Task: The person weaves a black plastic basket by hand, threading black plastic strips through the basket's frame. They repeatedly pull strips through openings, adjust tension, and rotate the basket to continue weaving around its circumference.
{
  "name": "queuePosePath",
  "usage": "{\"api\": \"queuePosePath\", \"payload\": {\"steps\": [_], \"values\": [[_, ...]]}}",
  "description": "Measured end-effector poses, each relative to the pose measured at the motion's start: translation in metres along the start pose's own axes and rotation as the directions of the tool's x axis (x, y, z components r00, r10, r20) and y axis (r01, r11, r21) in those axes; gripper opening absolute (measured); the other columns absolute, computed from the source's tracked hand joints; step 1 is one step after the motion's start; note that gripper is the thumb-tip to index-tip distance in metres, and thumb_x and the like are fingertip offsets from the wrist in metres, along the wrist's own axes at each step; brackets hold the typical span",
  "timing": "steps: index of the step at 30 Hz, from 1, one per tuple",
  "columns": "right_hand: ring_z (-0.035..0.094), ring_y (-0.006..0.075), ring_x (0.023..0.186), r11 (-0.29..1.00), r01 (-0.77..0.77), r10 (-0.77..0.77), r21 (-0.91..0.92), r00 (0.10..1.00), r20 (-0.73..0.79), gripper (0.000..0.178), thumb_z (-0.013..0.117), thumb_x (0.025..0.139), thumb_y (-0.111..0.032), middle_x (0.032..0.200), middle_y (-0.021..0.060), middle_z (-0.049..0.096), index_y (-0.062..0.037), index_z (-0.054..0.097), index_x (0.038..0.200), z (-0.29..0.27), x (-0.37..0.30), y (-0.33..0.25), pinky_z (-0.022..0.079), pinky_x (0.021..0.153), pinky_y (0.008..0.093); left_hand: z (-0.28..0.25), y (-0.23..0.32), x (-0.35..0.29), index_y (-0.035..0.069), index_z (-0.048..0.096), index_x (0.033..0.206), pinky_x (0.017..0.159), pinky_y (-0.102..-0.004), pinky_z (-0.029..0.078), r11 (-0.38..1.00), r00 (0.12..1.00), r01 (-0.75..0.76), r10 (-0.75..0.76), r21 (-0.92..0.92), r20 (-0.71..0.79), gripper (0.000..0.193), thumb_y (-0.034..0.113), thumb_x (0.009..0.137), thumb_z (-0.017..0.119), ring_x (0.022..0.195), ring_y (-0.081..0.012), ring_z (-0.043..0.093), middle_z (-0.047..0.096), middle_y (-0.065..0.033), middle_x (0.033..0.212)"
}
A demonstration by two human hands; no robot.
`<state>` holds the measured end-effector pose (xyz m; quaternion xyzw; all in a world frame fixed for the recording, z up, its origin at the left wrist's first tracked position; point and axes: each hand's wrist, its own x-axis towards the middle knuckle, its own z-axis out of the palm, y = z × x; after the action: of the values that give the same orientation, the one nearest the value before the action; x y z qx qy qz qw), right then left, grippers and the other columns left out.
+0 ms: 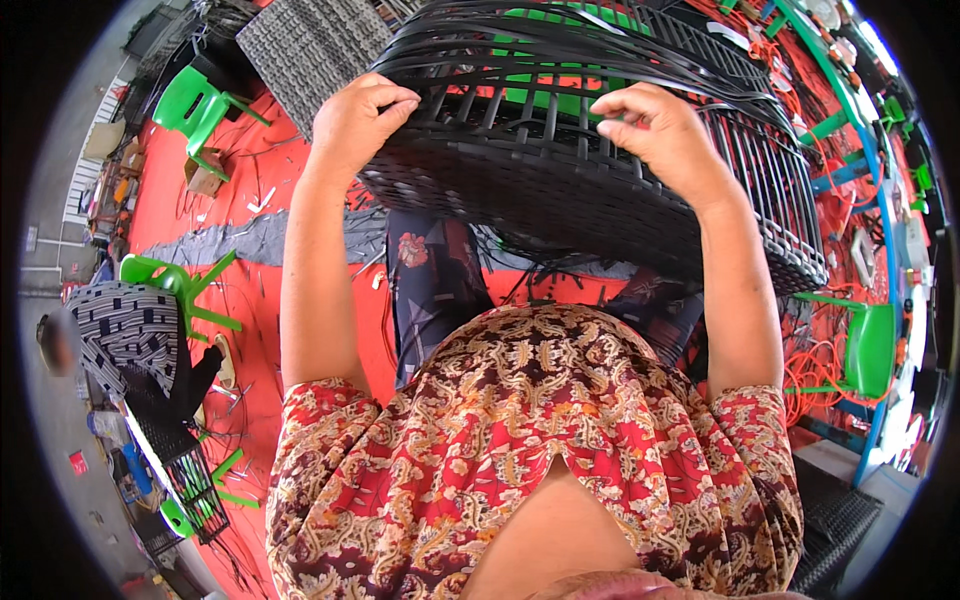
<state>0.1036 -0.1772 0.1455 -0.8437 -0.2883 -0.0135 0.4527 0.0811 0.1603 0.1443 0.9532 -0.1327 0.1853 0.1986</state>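
A large woven frame of black plastic strips (560, 170) leans over my knees, its lower part closely woven and its upper part open bars. Long loose black strips (470, 50) run across its top in a bundle. My left hand (362, 122) is at the frame's left end, thumb and forefinger pinched at a black strip. My right hand (660, 130) is raised over the open bars right of the middle, fingers curled and thumb close to the forefinger. What lies between those fingers is too small to make out.
A green chair (190, 105) and a grey woven panel (315, 55) are at the far left. Nearer on the left, a person in patterned clothing (125, 330) sits beside a black lattice piece (190, 480). On the right are another green chair (870, 348) and orange strips (815, 375). Scraps litter the red floor (270, 300).
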Motion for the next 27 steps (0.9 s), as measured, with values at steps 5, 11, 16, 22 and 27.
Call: {"api": "queuePosePath", "payload": {"steps": [5, 11, 16, 22, 27], "values": [[0.056, 0.0266, 0.086, 0.944, 0.189, -0.182, -0.269, 0.982, 0.052, 0.012, 0.065, 0.078, -0.013, 0.086, 0.0088, 0.06, -0.0049, 0.067, 0.086, 0.027, 0.016, 0.011, 0.045, 0.078, 0.0358, 0.003, -0.009, -0.002, 0.01, 0.07, 0.093, 0.077, -0.0287, 0.046, 1.0, 1.0, 0.0, -0.001, -0.022, -0.03, 0.016, 0.02, 0.082, 0.064, 0.086, -0.0189, 0.062, 0.065, -0.0043, 0.088], [0.053, 0.025, 0.1, 0.978, 0.155, -0.17, -0.141, 0.98, -0.103, 0.016, 0.054, 0.085, -0.014, 0.107, 0.0094, 0.061, -0.0014, 0.063, 0.087, 0.045, 0.021, 0.027, 0.04, 0.091, 0.0328, 0.004, -0.007, -0.002, 0.012, 0.071, 0.094, 0.077, -0.0289, 0.047, 0.998, 0.998, 0.057, -0.057, -0.003, -0.03, 0.017, 0.022, 0.082, 0.064, 0.086, -0.019, 0.062, 0.065, -0.0038, 0.089], [0.043, 0.0072, 0.084, 0.76, -0.259, 0.199, 0.597, 0.966, 0.166, 0.027, 0.048, 0.086, -0.012, 0.097, -0.0006, 0.055, 0.001, 0.062, 0.104, 0.013, 0.021, 0.029, 0.035, 0.08, 0.0241, 0.005, -0.01, -0.004, 0.012, 0.071, 0.094, 0.076, -0.0289, 0.047, 0.996, 0.995, 0.089, -0.09, -0.023, -0.035, 0.018, 0.023, 0.082, 0.064, 0.085, -0.0189, 0.062, 0.066, -0.0043, 0.088], [0.042, 0.0057, 0.084, 0.808, -0.311, 0.234, 0.501, 0.949, 0.211, 0.025, 0.047, 0.087, -0.017, 0.115, -0.0009, 0.056, -0.0032, 0.064, 0.1, 0.016, 0.023, 0.028, 0.033, 0.083, 0.0249, 0.001, -0.004, -0.002, 0.009, 0.07, 0.095, 0.076, -0.0274, 0.047, 0.995, 0.994, 0.063, -0.069, -0.082, -0.082, 0.017, 0.02, 0.084, 0.063, 0.085, -0.0181, 0.063, 0.066, -0.0051, 0.088], [0.043, 0.0071, 0.084, 0.829, -0.269, 0.177, 0.49, 0.958, 0.225, 0.026, 0.047, 0.089, -0.017, 0.115, 0.0008, 0.057, -0.0015, 0.064, 0.099, 0.013, 0.02, 0.036, 0.033, 0.085, 0.0248, 0.018, 0.061, 0.018, 0.005, 0.07, 0.089, 0.077, -0.0293, 0.049, 0.969, 0.957, -0.23, 0.21, -0.086, -0.199, 0.012, 0.013, 0.081, 0.064, 0.085, -0.0206, 0.063, 0.066, -0.0066, 0.09]]}}
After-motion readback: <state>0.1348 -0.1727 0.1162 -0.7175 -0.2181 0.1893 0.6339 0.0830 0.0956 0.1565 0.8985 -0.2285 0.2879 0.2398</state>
